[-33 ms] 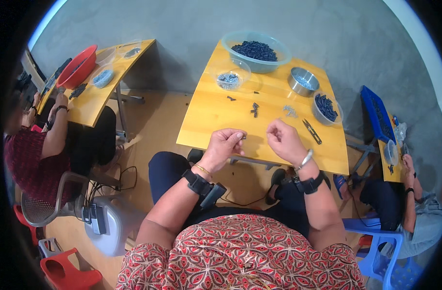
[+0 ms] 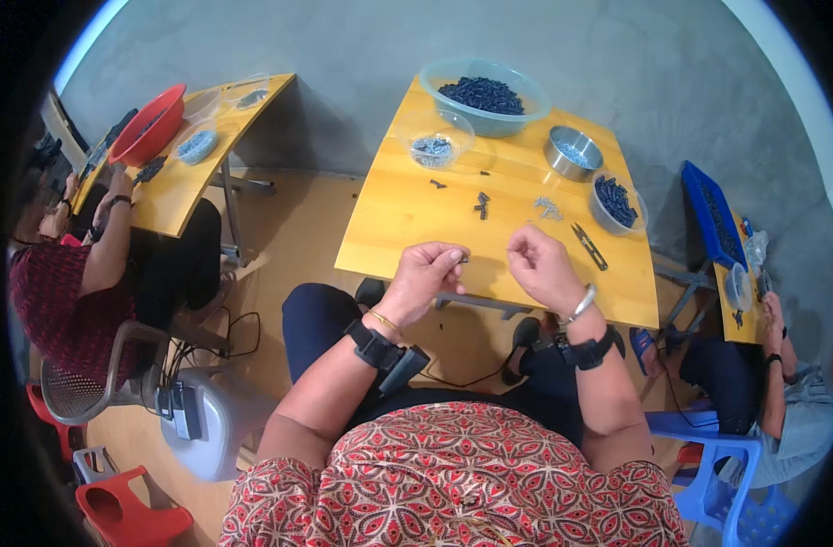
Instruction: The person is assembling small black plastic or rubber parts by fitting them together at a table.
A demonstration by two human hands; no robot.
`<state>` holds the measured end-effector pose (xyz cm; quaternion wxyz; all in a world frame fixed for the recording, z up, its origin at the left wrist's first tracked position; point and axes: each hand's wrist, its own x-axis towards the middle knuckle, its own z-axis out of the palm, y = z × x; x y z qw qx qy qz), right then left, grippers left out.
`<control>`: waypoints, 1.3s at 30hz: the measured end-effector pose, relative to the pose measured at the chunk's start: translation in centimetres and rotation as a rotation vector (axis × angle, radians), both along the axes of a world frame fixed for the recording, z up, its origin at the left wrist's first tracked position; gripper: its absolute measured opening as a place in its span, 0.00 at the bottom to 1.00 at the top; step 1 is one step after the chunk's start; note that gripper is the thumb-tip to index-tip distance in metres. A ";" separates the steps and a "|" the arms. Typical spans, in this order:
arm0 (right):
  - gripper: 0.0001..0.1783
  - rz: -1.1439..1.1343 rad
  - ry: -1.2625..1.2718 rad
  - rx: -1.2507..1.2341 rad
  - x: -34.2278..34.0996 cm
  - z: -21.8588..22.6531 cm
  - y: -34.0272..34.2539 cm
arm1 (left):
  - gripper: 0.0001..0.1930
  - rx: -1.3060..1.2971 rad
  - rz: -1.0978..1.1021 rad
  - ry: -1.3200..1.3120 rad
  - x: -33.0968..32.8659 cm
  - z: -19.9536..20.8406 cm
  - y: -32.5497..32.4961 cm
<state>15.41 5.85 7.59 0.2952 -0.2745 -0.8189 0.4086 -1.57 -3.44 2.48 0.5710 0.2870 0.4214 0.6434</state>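
My left hand (image 2: 427,278) pinches a small dark piece (image 2: 464,260) between thumb and forefinger, above the near edge of the yellow table (image 2: 389,232). To its right, my right hand (image 2: 539,264) is held with curled fingers; whatever they may hold is hidden. Just beyond the hands lie a few black tube-like pieces (image 2: 481,206) and a little heap of small silver parts (image 2: 548,209). Thread snips (image 2: 590,246) rest on the tabletop right of my right hand. A clear tub (image 2: 618,205) of black pieces stands past the snips.
At the table's far end sits a big translucent bowl (image 2: 485,125) heaped with black pieces. Nearer are a clear bowl (image 2: 432,160) and a steel bowl (image 2: 572,153), both with small silvery parts. Co-workers sit at tables left (image 2: 193,187) and right (image 2: 734,319).
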 end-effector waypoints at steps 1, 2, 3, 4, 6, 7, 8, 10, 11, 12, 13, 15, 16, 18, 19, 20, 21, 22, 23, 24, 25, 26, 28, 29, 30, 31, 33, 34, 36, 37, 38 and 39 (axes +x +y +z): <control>0.03 0.010 0.027 -0.007 0.5 0.4 -0.5 | 0.08 0.019 -0.012 -0.043 0.3 0.6 -0.4; 0.03 0.016 0.032 -0.010 0.7 1.0 -1.1 | 0.08 0.016 -0.006 -0.038 0.6 1.4 -0.8; 0.03 0.019 0.077 -0.072 1.1 1.9 -1.8 | 0.08 0.029 -0.033 -0.029 0.9 2.4 -1.1; 0.04 0.026 0.120 -0.135 1.4 2.5 -2.4 | 0.08 0.039 -0.056 -0.022 1.2 3.2 -1.5; 0.05 0.063 0.154 -0.161 1.9 3.3 -3.5 | 0.08 0.061 -0.065 -0.018 1.5 4.6 -2.2; 0.05 0.076 0.202 -0.205 2.0 3.9 -4.1 | 0.08 0.088 -0.079 -0.017 1.7 5.1 -2.7; 0.05 0.089 0.251 -0.248 2.1 4.3 -4.7 | 0.08 0.084 -0.078 -0.015 1.8 5.6 -3.3; 0.05 0.097 0.285 -0.257 2.7 4.8 -5.4 | 0.08 0.143 -0.116 -0.064 2.3 6.7 -4.1; 0.04 0.123 0.338 -0.322 3.0 5.0 -6.1 | 0.08 0.149 -0.127 -0.059 2.6 7.2 -4.7; 0.04 0.154 0.393 -0.382 3.0 5.2 -6.4 | 0.08 0.129 -0.131 -0.058 2.8 7.7 -5.4; 0.04 0.149 0.402 -0.368 3.2 5.3 -6.8 | 0.09 0.110 -0.135 -0.058 3.0 8.0 -5.9; 0.04 0.204 0.463 -0.542 3.6 5.1 -7.4 | 0.09 0.153 -0.157 -0.074 3.3 7.7 -6.6; 0.04 0.205 0.470 -0.528 3.6 4.9 -7.6 | 0.09 0.180 -0.165 -0.100 3.4 7.3 -7.0; 0.04 0.285 0.528 -0.539 3.8 4.3 -7.7 | 0.09 0.228 -0.193 -0.127 3.7 7.1 -7.4; 0.05 0.305 0.518 -0.560 4.0 4.3 -7.8 | 0.09 0.244 -0.198 -0.131 3.9 7.3 -7.6; 0.05 0.301 0.520 -0.553 4.1 4.4 -8.0 | 0.09 0.258 -0.201 -0.135 4.0 7.5 -7.7; 0.05 0.310 0.529 -0.575 4.0 4.4 -8.4 | 0.09 0.258 -0.210 -0.129 3.9 7.7 -7.8; 0.05 0.319 0.537 -0.599 4.0 4.5 -8.6 | 0.09 0.260 -0.212 -0.128 4.0 7.7 -7.8; 0.05 0.318 0.537 -0.597 3.9 4.6 -8.7 | 0.09 0.259 -0.221 -0.147 4.0 7.7 -7.9; 0.05 0.319 0.538 -0.593 3.7 4.6 -8.8 | 0.08 0.255 -0.228 -0.163 4.0 7.8 -7.9; 0.05 0.320 0.539 -0.590 3.6 4.6 -8.9 | 0.08 0.254 -0.227 -0.162 4.0 7.7 -7.9; 0.05 0.321 0.540 -0.592 3.5 4.5 -8.9 | 0.09 0.265 -0.231 -0.159 4.0 7.7 -7.9; 0.05 0.333 0.554 -0.536 3.3 4.2 -8.8 | 0.09 0.279 -0.236 -0.162 4.1 7.6 -7.8; 0.05 0.332 0.551 -0.537 3.2 4.0 -8.8 | 0.09 0.273 -0.228 -0.146 4.1 7.6 -7.9; 0.05 0.320 0.571 -0.508 3.1 3.8 -8.7 | 0.10 0.267 -0.218 -0.127 4.2 7.6 -7.9; 0.05 0.309 0.589 -0.479 3.1 3.7 -8.6 | 0.10 0.266 -0.216 -0.128 4.2 7.5 -7.8; 0.05 0.305 0.591 -0.458 2.9 3.5 -8.5 | 0.10 0.290 -0.232 -0.130 4.3 7.3 -7.6; 0.05 0.300 0.592 -0.436 2.9 3.5 -8.6 | 0.10 0.291 -0.231 -0.132 4.3 7.4 -7.7; 0.05 0.301 0.584 -0.404 2.7 3.5 -8.7 | 0.10 0.282 -0.227 -0.114 4.3 7.5 -7.8; 0.05 0.301 0.577 -0.372 2.7 3.6 -8.8 | 0.10 0.281 -0.227 -0.115 4.4 7.5 -7.8; 0.05 0.301 0.577 -0.372 2.7 3.6 -8.9 | 0.10 0.273 -0.219 -0.111 4.4 7.5 -7.8; 0.05 0.292 0.572 -0.354 2.6 3.7 -9.0 | 0.10 0.267 -0.210 -0.108 4.4 7.6 -7.9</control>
